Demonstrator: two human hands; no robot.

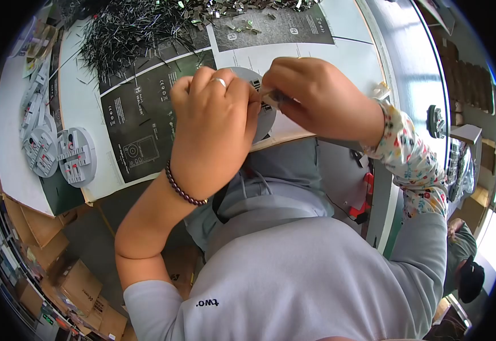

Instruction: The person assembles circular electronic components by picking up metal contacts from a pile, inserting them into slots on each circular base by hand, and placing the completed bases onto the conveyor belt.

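A round grey plastic piece (266,120) with dark slots lies by the table's front edge, partly covered by my hands. My left hand (211,122), with a ring and a beaded bracelet, is over its left side with the fingers curled in. My right hand (316,96), in a floral sleeve, pinches at the piece's right side. Both sets of fingertips meet above the slots; what they grip is too small and hidden to name. Beyond them lie a heap of thin dark strips (128,42) and a scatter of small shiny metal clips (225,11).
Black printed cardboard sheets (137,122) cover part of the white table (80,108). At the left stand similar round grey pieces (77,156) with red and black wires inside. Cardboard boxes (80,284) are on the floor, lower left. Another person (463,256) is at the right.
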